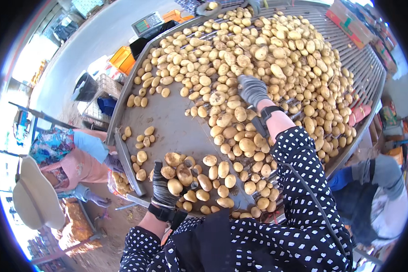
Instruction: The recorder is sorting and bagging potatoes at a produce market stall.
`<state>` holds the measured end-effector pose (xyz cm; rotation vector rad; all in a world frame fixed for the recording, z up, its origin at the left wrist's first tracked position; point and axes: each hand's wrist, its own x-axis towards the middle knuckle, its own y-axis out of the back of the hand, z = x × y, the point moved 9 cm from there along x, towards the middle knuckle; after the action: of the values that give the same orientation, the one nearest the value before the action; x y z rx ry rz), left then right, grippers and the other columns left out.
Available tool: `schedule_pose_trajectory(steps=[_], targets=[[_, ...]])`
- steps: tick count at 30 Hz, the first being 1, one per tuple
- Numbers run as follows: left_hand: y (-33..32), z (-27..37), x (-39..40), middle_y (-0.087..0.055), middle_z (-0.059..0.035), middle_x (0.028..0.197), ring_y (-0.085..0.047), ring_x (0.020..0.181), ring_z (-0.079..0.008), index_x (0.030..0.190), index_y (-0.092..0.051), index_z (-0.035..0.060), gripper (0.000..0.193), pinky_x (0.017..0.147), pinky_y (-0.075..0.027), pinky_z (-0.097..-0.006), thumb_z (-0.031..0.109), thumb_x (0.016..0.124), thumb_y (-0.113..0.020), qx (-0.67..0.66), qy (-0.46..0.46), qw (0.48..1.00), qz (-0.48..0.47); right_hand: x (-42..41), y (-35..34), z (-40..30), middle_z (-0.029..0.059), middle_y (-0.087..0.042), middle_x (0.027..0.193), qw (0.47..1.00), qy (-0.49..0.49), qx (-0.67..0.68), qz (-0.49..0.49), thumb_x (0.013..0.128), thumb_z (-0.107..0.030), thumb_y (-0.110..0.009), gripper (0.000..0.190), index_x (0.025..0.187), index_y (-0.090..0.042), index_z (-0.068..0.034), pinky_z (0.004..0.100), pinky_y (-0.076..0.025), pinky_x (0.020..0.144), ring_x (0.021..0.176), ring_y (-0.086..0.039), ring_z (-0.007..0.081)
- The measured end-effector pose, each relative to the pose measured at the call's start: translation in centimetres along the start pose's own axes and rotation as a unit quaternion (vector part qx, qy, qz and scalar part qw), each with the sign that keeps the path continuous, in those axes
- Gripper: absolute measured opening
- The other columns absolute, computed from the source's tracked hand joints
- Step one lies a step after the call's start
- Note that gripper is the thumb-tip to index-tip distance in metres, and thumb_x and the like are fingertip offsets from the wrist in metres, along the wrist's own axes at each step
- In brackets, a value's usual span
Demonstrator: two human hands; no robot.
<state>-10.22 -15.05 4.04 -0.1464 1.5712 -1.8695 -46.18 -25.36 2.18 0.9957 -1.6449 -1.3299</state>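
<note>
My left hand (pixel 164 189), in a grey striped glove, is at the near edge of the metal sorting table (pixel 170 120). It cradles several potatoes (pixel 184 174), some with brown blemishes, and dark fingertips show between them. My right hand (pixel 254 89), gloved alike, reaches palm down into the potato heap (pixel 292 44). Its fingers touch potatoes there, but whatever lies under the palm is hidden. Loose potatoes (pixel 225 202) lie between my two arms, close to my body.
A metal chute edge (pixel 129 166) borders the left side, where a person in a hat (pixel 37 193) stands. Across the table are another person's gloved hands (pixel 208 8) and a digital scale (pixel 147 23). A cardboard box (pixel 348 25) rests on the slatted rollers (pixel 358 68). Someone (pixel 370 200) is at right.
</note>
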Motion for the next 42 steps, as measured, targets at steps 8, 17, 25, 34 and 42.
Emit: schedule_pose_trajectory(steps=[8, 17, 25, 34, 42], targets=[[3.5, 5.5, -2.8, -0.062, -0.0148, 0.111, -0.062, 0.102, -0.0318, 0.116, -0.056, 0.0065, 0.047, 0.091, -0.052, -0.0461, 0.048, 0.095, -0.044, 0.005, -0.146, 0.987, 0.061, -3.2, 0.9, -1.6, 0.0098, -0.066, 0.086, 0.948, 0.001, 0.297, 0.115, 0.077, -0.015, -0.069, 0.033, 0.108, -0.061, -0.008, 0.0336, -0.052, 0.075, 0.076, -0.063, 0.0206], [7.3, 7.8, -6.6, -0.061, -0.0096, 0.109, -0.062, 0.099, -0.0305, 0.118, -0.054, 0.0131, 0.046, 0.087, -0.053, -0.0511, 0.049, 0.09, -0.056, -0.106, -0.148, 0.979, 0.088, -20.0, -1.7, -18.4, 0.0093, -0.061, 0.108, 0.453, -0.183, 0.85, -0.196, 0.093, -0.02, -0.06, 0.025, 0.115, -0.057, -0.007, 0.0346, -0.056, 0.08, 0.096, -0.061, 0.0227], [6.7, 11.6, -12.3, -0.061, -0.0132, 0.109, -0.064, 0.096, -0.0331, 0.119, -0.053, 0.0097, 0.051, 0.082, -0.055, -0.0534, 0.05, 0.088, -0.055, -0.043, -0.208, 0.973, 0.091, -22.0, 6.4, -29.2, 0.003, -0.06, 0.086, 0.375, -0.123, 0.871, -0.291, 0.093, -0.018, -0.061, 0.014, 0.096, -0.063, -0.005, 0.0237, -0.048, 0.059, 0.068, -0.05, 0.0121], [8.7, 12.7, -17.4, -0.061, -0.0115, 0.114, -0.061, 0.104, -0.0328, 0.119, -0.054, 0.0123, 0.049, 0.086, -0.054, -0.0553, 0.051, 0.09, -0.054, -0.087, -0.244, 0.965, 0.036, -27.1, 3.0, -34.1, 0.0098, -0.061, 0.1, 0.301, -0.204, 0.866, -0.343, 0.089, -0.012, -0.063, 0.021, 0.107, -0.06, -0.004, 0.0301, -0.056, 0.074, 0.089, -0.062, 0.0183], [18.3, 10.7, -26.0, -0.062, -0.0146, 0.111, -0.06, 0.102, -0.0337, 0.116, -0.056, 0.0064, 0.051, 0.085, -0.053, -0.0485, 0.049, 0.087, -0.057, -0.155, -0.242, 0.95, 0.119, -32.2, -3.0, -37.5, 0.0089, -0.062, 0.092, 0.401, -0.253, 0.795, -0.38, 0.094, -0.018, -0.059, 0.017, 0.102, -0.061, -0.003, 0.0265, -0.055, 0.06, 0.076, -0.062, 0.0183]])
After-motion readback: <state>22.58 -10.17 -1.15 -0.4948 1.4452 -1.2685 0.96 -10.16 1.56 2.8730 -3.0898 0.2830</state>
